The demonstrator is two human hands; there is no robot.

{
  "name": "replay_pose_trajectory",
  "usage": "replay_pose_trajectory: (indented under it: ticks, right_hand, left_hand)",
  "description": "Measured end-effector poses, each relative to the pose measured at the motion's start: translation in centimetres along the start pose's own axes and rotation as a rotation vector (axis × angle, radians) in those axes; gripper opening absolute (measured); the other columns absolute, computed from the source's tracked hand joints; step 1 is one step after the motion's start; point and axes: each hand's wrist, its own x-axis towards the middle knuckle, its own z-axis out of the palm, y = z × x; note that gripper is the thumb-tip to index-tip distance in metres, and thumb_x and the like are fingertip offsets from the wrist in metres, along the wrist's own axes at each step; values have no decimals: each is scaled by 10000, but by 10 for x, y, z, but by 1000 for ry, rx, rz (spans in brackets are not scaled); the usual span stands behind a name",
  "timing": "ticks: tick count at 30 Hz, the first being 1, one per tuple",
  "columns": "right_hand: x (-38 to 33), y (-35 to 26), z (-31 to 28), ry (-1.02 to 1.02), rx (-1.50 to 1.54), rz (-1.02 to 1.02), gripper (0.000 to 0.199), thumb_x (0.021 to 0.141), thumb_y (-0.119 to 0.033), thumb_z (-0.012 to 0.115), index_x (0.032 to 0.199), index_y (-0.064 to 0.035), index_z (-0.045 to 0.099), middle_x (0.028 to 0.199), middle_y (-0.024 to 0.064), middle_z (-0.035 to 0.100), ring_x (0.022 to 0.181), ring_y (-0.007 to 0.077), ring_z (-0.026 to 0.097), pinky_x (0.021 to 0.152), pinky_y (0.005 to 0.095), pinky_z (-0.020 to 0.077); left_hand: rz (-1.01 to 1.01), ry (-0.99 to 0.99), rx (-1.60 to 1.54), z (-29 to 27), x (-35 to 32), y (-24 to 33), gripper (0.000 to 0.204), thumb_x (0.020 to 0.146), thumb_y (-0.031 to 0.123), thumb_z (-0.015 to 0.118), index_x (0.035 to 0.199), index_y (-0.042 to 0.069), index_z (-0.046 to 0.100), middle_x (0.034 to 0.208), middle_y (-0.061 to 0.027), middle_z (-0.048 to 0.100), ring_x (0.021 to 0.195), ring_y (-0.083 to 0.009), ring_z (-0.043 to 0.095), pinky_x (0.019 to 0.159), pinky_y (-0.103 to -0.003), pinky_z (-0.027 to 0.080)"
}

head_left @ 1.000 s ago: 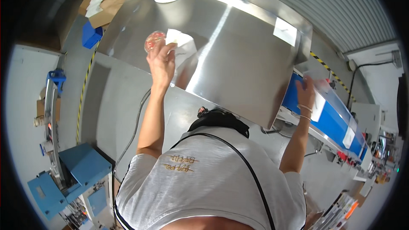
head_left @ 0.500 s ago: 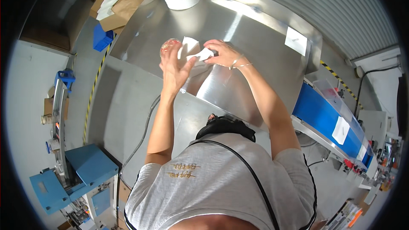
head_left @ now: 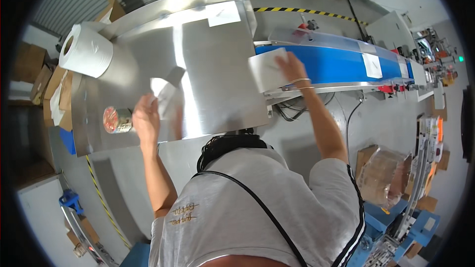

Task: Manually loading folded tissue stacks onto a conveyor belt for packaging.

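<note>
My left hand (head_left: pixel 146 118) rests on the steel table (head_left: pixel 213 69) and grips a small stack of white flat packets (head_left: pixel 167 98). Just left of that hand lies a small round container with a red patterned end (head_left: pixel 113 119). My right hand (head_left: pixel 292 66) reaches out to the blue conveyor belt (head_left: pixel 341 66) and presses a single white packet (head_left: pixel 264 71) onto the belt's near end, fingers spread over it. Further along the belt lies another white packet (head_left: pixel 371 65).
A big roll of white paper (head_left: pixel 86 49) stands at the table's far left corner. A white sheet (head_left: pixel 223 14) lies at the table's far edge. Cardboard boxes (head_left: pixel 47 89) sit left of the table, a bagged box (head_left: pixel 383 175) and blue frames at right.
Half a second ago both hands met over the stack on the table. My right hand has since carried one white packet right to the blue belt; my left stays at the stack.
</note>
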Motion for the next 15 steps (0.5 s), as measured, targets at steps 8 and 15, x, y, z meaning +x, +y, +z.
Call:
replay_pose_trajectory:
  ticks: [8, 15]
  right_hand:
    - [22, 114, -126, 652, -686, -6, 621, 761, -482, 693, 1200, -64, 556, 1090, 188, 617, 953, 341, 608, 798, 415, 491]
    - [-42, -33, -71, -294, 274, -650, 963, 602, -297, 857, 1391, -70, 354, 1401, 179, 373, 1328, 338, 316, 1068, 412, 315]
  left_hand:
    - [87, -307, -393, 50, -19, 122, 243, 824, 110, 676, 1051, 25, 654, 982, -183, 665, 753, -285, 679, 675, -348, 531]
    - [313, -440, -410, 83, -11, 190, 202, 803, 83, 669, 993, 17, 657, 946, -175, 661, 794, -316, 634, 712, -376, 504]
